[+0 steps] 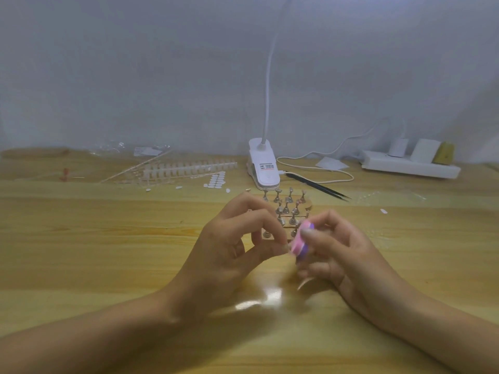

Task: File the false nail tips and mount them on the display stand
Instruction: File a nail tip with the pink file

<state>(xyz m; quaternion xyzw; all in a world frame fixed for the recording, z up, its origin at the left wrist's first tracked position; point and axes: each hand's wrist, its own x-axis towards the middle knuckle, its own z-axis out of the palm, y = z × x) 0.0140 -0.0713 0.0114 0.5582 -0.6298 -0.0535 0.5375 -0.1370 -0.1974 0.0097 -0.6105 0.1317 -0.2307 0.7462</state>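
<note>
Pink and purple foam makes up the file block (300, 242), gripped in the curled fingers (332, 220) of the right hand (343, 255), with the thumb across its near face. The block's pink edge meets a small pale nail tip (284, 249), which the left hand (232, 238) pinches between thumb and forefinger. The tip is blurred and can barely be made out. Both hands are over the middle of the wood-grain table (108, 238).

Just beyond them, partly hidden by the fingers, is the display stand (290, 209), a wooden base with rows of upright metal holders. Farther off sits a white clip lamp (263, 168). Its label (267, 166) carries dark print and a red line, both too blurred to read. Black tweezers (320, 187) lie to the right of the lamp, and a white power strip (410, 164) is at the far right. At the far left lie strips of clear nail tips (189, 168) and a sheet of small white oval tabs (215, 180).
</note>
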